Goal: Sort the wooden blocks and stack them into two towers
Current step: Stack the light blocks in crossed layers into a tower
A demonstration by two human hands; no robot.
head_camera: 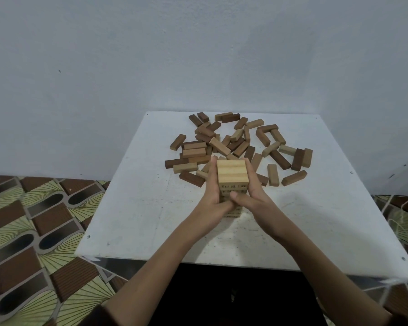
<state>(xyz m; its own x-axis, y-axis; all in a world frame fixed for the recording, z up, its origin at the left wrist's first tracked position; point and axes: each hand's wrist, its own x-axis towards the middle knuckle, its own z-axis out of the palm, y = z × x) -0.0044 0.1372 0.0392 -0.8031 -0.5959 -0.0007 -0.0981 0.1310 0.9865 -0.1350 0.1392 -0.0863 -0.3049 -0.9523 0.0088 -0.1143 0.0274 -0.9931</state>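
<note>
1 upright pale-block tower [232, 171] stands just before a scattered heap [219, 146] of light and dark blocks.

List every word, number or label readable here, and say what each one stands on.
Dark printed marks on the near face of the block tower, between the left hand and the right hand: too small and blurred to read.
On the loose blocks, the table and the wall: no text to be seen.
</note>
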